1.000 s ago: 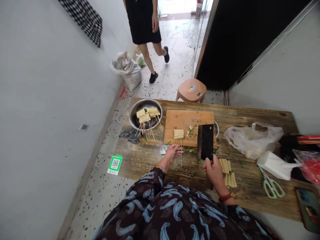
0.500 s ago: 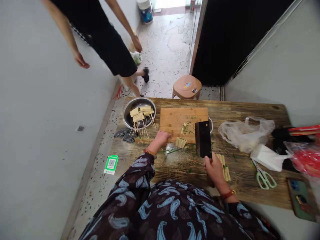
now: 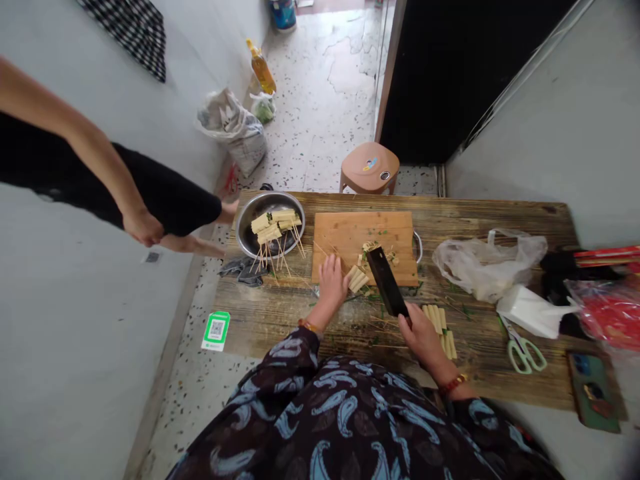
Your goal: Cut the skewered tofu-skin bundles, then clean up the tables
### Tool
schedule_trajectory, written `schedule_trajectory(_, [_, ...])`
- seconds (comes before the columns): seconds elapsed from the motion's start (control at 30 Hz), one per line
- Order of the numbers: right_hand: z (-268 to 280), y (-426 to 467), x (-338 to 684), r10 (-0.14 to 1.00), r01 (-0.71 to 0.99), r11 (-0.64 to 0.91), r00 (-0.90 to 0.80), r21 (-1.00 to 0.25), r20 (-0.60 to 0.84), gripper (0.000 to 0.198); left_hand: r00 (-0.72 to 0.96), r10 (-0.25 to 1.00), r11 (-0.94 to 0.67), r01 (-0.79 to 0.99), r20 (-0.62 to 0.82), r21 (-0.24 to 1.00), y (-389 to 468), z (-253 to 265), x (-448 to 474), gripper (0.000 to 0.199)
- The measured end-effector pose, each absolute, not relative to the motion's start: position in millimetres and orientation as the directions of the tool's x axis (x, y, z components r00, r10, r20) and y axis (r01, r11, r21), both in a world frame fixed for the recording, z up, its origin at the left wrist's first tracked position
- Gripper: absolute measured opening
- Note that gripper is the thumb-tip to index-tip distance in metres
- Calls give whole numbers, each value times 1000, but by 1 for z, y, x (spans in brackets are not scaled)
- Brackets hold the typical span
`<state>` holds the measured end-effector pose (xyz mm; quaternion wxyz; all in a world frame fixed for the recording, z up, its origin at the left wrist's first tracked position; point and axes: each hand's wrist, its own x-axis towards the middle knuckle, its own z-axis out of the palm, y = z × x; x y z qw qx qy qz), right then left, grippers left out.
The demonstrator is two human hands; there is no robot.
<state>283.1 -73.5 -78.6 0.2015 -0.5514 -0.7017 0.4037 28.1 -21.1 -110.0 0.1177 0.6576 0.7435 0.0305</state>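
My right hand [image 3: 423,333] is closed around the handle of a dark cleaver [image 3: 387,283]. The blade is seen nearly edge-on, its far end over chopped pale and green scraps [image 3: 369,248] on the wooden cutting board [image 3: 345,227]. My left hand [image 3: 333,283] lies with fingers stretched out at the board's front left. Close to its thumb is a bundle of pale rolls [image 3: 359,279], and thin sticks show beyond the fingers; whether the palm presses on them is hidden. More pale rolls [image 3: 440,327] lie on the table beside my right hand.
A steel bowl [image 3: 240,230] holds skewered rolls, with a dark cloth [image 3: 247,272] in front. Plastic bag [image 3: 493,263], white packet [image 3: 537,312], scissors [image 3: 525,353] and phone [image 3: 595,390] occupy the right. A stool [image 3: 370,167] stands behind; another person's arm [image 3: 100,150] is at left.
The cleaver has swung left and turned edge-on over the scraps. My left hand has moved right and flattened, and the rolls beside it lie at a new angle. The other person has come nearer, leftward.
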Motion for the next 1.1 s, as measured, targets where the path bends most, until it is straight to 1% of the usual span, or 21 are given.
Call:
schedule_trajectory(0.1, [-80, -61, 285, 896, 614, 154, -417, -774, -152, 32, 2, 982, 38, 978, -190, 206, -53, -118, 46, 71])
schedule_trajectory(0.17, [-81, -53, 285, 866, 623, 202, -474, -755, -159, 34, 62, 976, -18, 978, -209, 209, -62, -122, 53, 75])
schedule_trajectory(0.37, [-85, -37, 282, 824, 670, 291, -538, -683, -176, 35, 105, 969, -64, 980, -223, 187, -59, -129, 57, 77])
schedule_trajectory(0.57, [-80, -30, 280, 808, 674, 296, -554, -677, -199, 33, 129, 959, -87, 981, -251, 171, -59, -128, 55, 79])
schedule_trajectory(0.9, [-78, -16, 279, 760, 662, 332, -610, -672, -226, 34, 149, 953, -96, 974, -265, 206, -54, -124, 51, 79])
schedule_trajectory(1.0, [-81, -19, 268, 746, 700, 332, -605, -632, -278, 34, 151, 952, -97, 974, -267, 205, -54, -123, 52, 80])
schedule_trajectory(1.1, [-88, -26, 253, 763, 779, 315, -547, -542, -344, 35, 143, 953, -89, 974, -265, 207, -54, -123, 52, 79])
